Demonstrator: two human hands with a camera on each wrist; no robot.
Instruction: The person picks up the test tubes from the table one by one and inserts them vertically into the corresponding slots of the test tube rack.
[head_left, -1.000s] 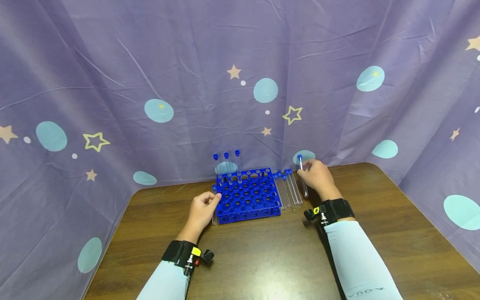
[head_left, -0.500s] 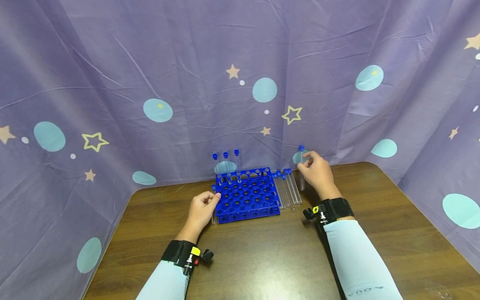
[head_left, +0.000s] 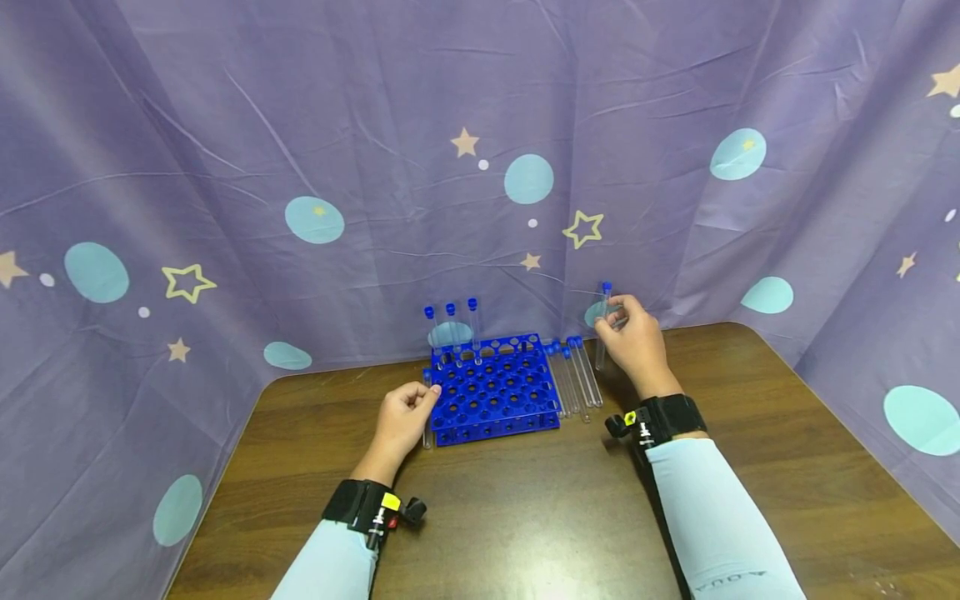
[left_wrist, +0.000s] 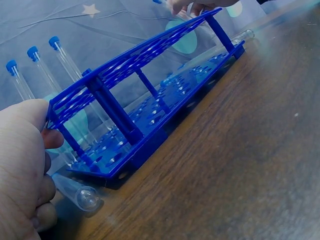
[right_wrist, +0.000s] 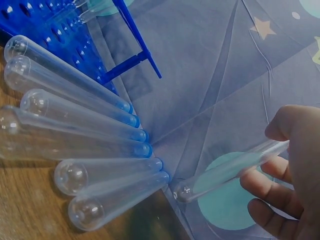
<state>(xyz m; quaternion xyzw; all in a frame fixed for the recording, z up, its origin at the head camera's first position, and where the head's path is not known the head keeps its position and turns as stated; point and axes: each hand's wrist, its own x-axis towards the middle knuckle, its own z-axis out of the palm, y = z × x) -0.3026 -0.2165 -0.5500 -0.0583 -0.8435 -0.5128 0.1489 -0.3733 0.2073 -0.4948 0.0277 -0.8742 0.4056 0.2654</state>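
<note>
A blue test tube rack (head_left: 498, 431) stands on the wooden table. My left hand (head_left: 402, 421) pinches its left edge, thumb on top and a finger beneath in the left wrist view. Three blue-capped test tubes (head_left: 451, 325) stand in its back row at the left. To the right of the rack, my right hand (head_left: 636, 343) holds a clear test tube (right_wrist: 225, 172) between thumb and fingers. That tube is nearly upright and raised off the table, blue cap at the top, rounded end downward.
Several capped test tubes (right_wrist: 112, 175) lie side by side just right of the rack. Another tube (left_wrist: 80, 194) lies along the rack's left side, under my left hand. A purple patterned curtain (head_left: 480, 217) hangs right behind the table's back edge.
My right hand has lifted its test tube higher, away from the table, and turned it slightly. The left hand stays on the rack's edge.
</note>
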